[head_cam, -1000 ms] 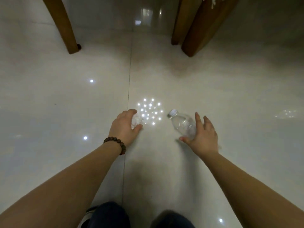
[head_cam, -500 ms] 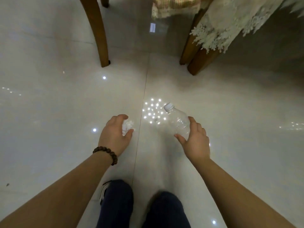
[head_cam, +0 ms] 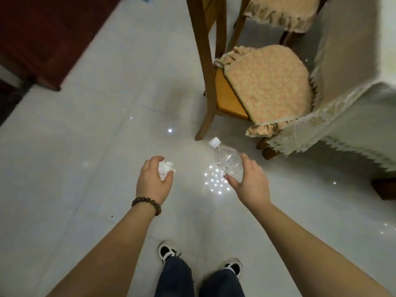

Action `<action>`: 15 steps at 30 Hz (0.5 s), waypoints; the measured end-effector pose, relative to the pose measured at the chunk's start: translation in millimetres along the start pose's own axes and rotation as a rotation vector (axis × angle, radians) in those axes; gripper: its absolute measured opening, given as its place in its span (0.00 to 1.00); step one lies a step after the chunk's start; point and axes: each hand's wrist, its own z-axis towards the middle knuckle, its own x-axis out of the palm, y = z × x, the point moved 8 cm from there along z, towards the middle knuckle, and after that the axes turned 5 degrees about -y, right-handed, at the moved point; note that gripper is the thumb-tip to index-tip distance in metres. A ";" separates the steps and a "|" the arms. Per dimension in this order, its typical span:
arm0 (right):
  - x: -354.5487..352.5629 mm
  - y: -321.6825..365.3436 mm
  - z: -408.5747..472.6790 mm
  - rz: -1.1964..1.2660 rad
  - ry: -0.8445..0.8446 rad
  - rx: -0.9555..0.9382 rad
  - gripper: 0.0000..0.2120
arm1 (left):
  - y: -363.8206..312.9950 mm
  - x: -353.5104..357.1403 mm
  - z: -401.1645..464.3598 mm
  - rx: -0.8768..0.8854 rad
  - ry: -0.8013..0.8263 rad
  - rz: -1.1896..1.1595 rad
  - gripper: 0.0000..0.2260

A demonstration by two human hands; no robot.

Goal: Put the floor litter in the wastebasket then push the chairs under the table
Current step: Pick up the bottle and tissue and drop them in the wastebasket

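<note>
My left hand [head_cam: 153, 181] grips a crumpled white paper ball [head_cam: 166, 168], held above the pale tiled floor. My right hand [head_cam: 249, 182] holds a clear plastic bottle [head_cam: 228, 160] with a white cap, its neck pointing up and away from me. A wooden chair [head_cam: 225, 93] with a patterned seat cushion [head_cam: 270, 84] stands just ahead on the right, its seat partly under the table covered by a lace-edged cloth [head_cam: 334, 108]. A second cushioned chair [head_cam: 280, 13] shows at the top. No wastebasket is in view.
Dark red furniture [head_cam: 42, 35] fills the upper left corner. My two shoes [head_cam: 167, 250] stand on the glossy floor at the bottom. A dark wooden table foot [head_cam: 383, 187] sits at the right edge.
Both hands have lifted off the floor with the paper ball and the bottle. The view has risen, bringing the chair seats, the tablecloth and my feet into sight.
</note>
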 end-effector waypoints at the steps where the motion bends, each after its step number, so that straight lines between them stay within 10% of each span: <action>1: -10.6 22.3 -4.0 -0.001 0.004 -0.014 0.34 | -1.8 -23.6 0.5 -0.030 -0.024 -0.023 0.18; 15: -49.0 251.2 1.5 0.010 -0.019 -0.177 0.33 | 0.5 -216.8 58.9 -0.042 -0.157 -0.085 0.17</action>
